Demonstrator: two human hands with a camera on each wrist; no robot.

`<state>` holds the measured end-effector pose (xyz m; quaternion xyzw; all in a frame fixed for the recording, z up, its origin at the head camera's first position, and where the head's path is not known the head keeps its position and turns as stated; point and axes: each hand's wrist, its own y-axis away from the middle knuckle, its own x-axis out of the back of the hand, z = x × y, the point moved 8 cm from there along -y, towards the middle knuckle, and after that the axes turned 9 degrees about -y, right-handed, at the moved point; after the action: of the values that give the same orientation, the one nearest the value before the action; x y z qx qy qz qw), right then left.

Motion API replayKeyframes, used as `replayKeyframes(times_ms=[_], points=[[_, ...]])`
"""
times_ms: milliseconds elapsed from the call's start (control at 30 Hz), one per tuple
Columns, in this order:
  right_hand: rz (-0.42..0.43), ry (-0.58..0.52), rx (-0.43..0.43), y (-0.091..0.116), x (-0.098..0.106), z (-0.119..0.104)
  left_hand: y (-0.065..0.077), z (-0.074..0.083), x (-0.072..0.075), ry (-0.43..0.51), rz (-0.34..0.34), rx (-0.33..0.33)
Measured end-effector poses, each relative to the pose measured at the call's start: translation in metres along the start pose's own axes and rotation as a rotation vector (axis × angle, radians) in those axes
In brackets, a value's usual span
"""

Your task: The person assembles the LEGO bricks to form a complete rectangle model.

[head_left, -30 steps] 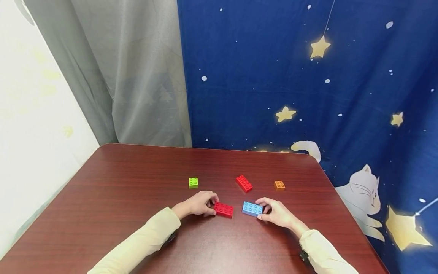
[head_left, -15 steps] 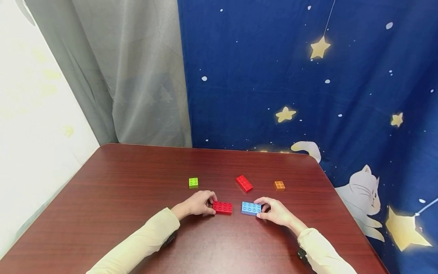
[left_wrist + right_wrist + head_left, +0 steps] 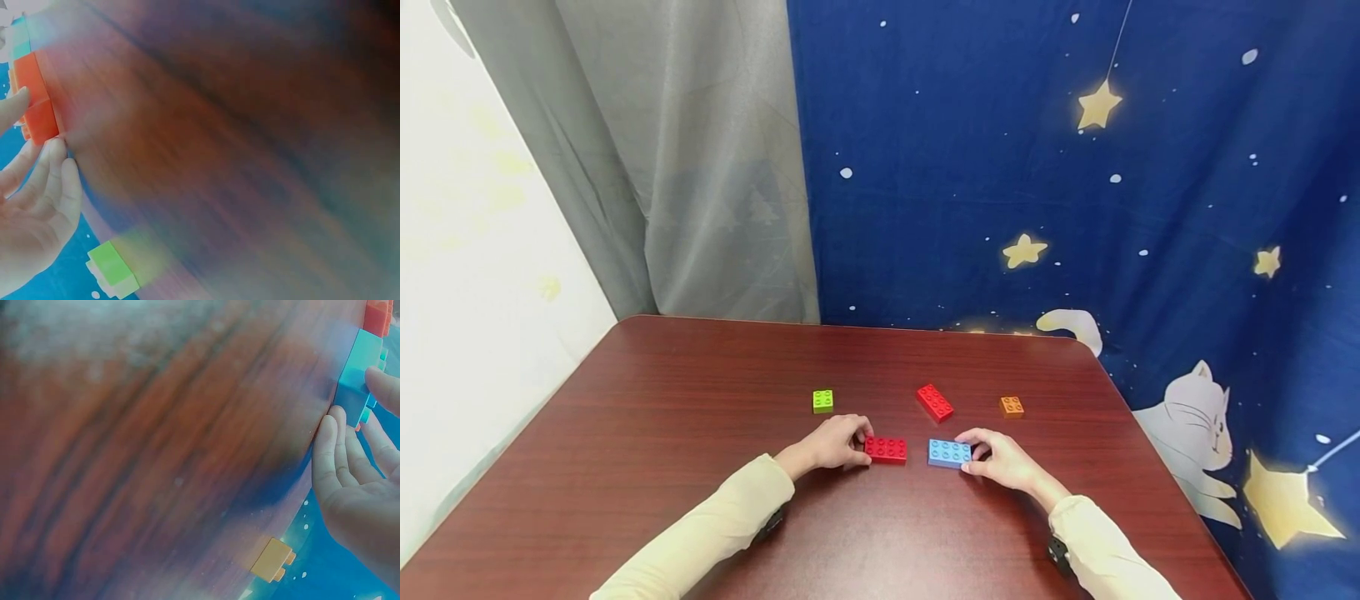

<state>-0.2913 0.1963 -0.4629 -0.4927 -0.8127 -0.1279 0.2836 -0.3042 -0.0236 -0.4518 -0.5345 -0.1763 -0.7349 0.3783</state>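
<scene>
My left hand (image 3: 837,442) pinches the left end of a red eight-stud toy brick (image 3: 886,451) between thumb and fingers. To its right, a small gap away, lies a light blue brick (image 3: 949,452) of the same size. The thumb and fingers of my right hand (image 3: 1006,460) grip the right end of that blue brick. Both bricks sit studs up, roughly in line. In the left wrist view the red brick (image 3: 39,100) shows between thumb and fingertips. The right wrist view has the blue brick (image 3: 360,378) held the same way.
Beyond the hands on the brown table (image 3: 700,375) lie a lime green four-stud brick (image 3: 823,401), a second red brick (image 3: 935,402) turned at an angle, and an orange four-stud brick (image 3: 1012,407). A starry blue curtain (image 3: 925,167) hangs behind the far edge.
Both held bricks have shifted slightly away from the body and a touch to the left, and the red one has turned a little straighter. The other bricks stay where they were.
</scene>
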Motion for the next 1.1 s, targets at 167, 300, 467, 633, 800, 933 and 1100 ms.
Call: replayKeyframes(times_ms=[167,300,467,633,800,933,1100], points=[[0.012,-0.003,-0.024,-0.004,0.001,0.003,-0.002,-0.001,0.000,-0.005,0.007,0.003],[0.015,-0.006,-0.028,-0.007,0.001,0.004,-0.003,0.000,0.001,-0.010,0.015,0.003],[0.013,-0.020,-0.020,-0.010,0.000,0.002,-0.005,-0.001,0.001,-0.014,0.019,0.011],[0.022,-0.027,-0.030,-0.012,-0.001,0.001,-0.008,-0.002,0.000,-0.016,0.016,0.027],[0.023,-0.024,-0.025,-0.017,-0.003,0.002,-0.009,-0.002,0.000,-0.008,0.018,0.035],[0.021,-0.016,-0.032,-0.020,-0.004,0.003,-0.010,-0.001,0.000,0.001,0.029,0.037],[0.022,-0.027,-0.022,-0.023,-0.005,0.002,-0.012,-0.001,0.001,-0.009,0.035,0.054]])
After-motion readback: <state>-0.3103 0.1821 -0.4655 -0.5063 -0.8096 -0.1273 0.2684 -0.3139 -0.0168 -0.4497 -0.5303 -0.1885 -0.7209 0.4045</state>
